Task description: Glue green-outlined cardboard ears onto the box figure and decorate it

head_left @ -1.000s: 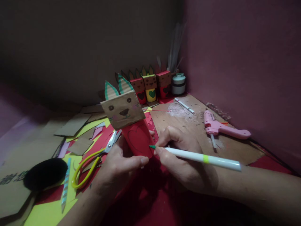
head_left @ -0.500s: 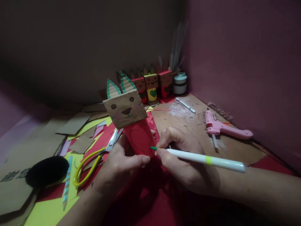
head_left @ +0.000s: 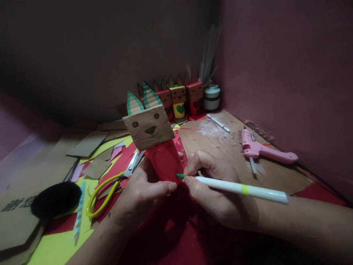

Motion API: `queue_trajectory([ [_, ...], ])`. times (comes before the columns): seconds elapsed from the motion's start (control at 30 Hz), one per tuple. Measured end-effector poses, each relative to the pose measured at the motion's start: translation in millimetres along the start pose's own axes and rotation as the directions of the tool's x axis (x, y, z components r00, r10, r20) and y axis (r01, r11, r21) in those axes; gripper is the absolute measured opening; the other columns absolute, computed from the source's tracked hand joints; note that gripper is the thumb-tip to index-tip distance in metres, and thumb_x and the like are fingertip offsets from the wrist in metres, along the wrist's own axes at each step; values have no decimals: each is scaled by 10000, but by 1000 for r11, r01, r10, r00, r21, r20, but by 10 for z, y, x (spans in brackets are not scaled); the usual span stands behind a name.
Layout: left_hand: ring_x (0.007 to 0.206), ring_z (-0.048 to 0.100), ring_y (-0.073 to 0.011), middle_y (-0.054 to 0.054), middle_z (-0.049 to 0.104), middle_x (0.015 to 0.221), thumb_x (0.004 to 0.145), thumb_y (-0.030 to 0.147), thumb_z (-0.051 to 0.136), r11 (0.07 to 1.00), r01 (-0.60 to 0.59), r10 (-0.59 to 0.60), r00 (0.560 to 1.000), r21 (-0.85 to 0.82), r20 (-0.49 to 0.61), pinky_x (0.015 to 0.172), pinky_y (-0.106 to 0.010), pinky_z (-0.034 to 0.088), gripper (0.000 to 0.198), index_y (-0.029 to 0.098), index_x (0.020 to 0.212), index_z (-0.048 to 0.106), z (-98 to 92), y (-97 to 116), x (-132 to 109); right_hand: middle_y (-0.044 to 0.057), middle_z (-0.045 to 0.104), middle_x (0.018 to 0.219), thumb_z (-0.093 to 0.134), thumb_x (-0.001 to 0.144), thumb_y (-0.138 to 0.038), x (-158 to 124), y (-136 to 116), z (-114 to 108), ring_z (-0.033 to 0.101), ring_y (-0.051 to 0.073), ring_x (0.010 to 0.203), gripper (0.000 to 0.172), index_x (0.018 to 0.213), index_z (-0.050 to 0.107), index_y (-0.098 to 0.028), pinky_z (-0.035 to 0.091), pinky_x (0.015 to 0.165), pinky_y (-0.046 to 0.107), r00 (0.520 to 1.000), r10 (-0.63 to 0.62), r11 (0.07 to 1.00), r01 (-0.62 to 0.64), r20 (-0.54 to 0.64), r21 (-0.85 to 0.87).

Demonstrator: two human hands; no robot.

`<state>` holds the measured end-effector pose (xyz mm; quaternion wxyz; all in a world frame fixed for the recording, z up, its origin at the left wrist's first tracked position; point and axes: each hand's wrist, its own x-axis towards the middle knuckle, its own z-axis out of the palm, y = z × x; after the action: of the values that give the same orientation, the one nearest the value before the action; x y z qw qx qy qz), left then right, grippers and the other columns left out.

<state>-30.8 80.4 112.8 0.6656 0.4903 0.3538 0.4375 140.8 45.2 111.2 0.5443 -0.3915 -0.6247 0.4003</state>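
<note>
so, marker (head_left: 220, 184) in right fingers (head_left: 203, 159), figure (head_left: 154, 138) in left fingers (head_left: 162, 188)

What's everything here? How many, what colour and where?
Figure: one, red and brown, centre
Marker: one, white, green-tipped, centre
Scissors: one pair, yellow-handled, left
Pencil: one, blue-patterned, left
Oval thing: one, black, far left
Other figures: three or more, red or yellow, back
Second pen: one, white, back right
Glue gun: one, pink, right
Jar: one, pale, back
Sticks: several, clear, back
Paper pieces: many, red and yellow, left
Cardboard pieces: several, brown, left
Tabletop: one, brown, right
Walls: two or more, dark behind, pink right
Left hand: one, holding figure
Right hand: one, holding marker
</note>
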Motion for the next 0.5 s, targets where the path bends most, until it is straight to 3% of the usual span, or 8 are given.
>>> queue_trajectory([
  [0.5, 858, 762, -276, -32, 778, 912, 590, 134, 886, 1000, -11, 11, 1000, -18, -1, 623, -262, 587, 495, 200, 1015, 640, 19, -4, -8, -60, 480, 589, 548, 754, -115, 18, 36, 11, 430, 99, 491, 128, 732, 510, -235, 369, 454, 237, 996, -84, 996, 84, 0, -34],
])
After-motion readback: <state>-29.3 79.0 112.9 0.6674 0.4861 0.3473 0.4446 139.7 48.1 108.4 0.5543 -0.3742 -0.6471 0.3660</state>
